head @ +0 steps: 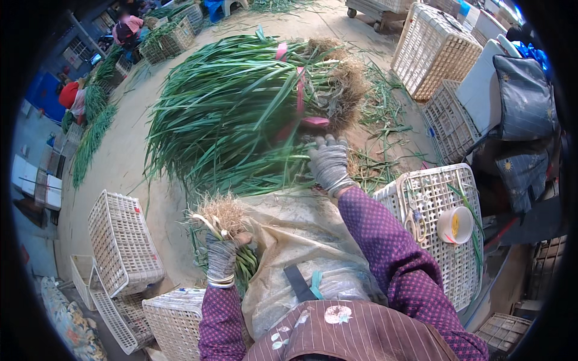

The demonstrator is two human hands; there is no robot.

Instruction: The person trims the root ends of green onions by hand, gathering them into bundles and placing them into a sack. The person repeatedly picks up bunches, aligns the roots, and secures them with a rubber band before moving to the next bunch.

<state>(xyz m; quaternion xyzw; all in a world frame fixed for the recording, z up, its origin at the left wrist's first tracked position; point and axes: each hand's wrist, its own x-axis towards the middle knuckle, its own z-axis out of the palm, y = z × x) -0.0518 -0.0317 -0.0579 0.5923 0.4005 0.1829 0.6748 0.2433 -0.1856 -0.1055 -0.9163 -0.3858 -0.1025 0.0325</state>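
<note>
My left hand (221,259), in a grey knit glove, grips a bunch of green allium stalks (246,266). The bunch's pale, stringy roots (224,212) point up, and its leaves hang down beside my lap. My right hand (329,161), gloved alike, reaches to the near root end of a large heap of the same long-leaved plants (226,108). Its fingertips lie by the stems, but whether they hold any is hidden. Pink bands (300,90) wrap bundles in the heap, whose brown roots (350,90) face right. A plastic sheet (307,234) covers my lap.
At my right, an upturned white crate (469,189) carries scissors (415,223) and a plastic tub (455,224) with something yellow inside. More crates (126,239) stand at my left. Leaf scraps (384,113) litter the floor right of the heap. People (128,29) sit farther back.
</note>
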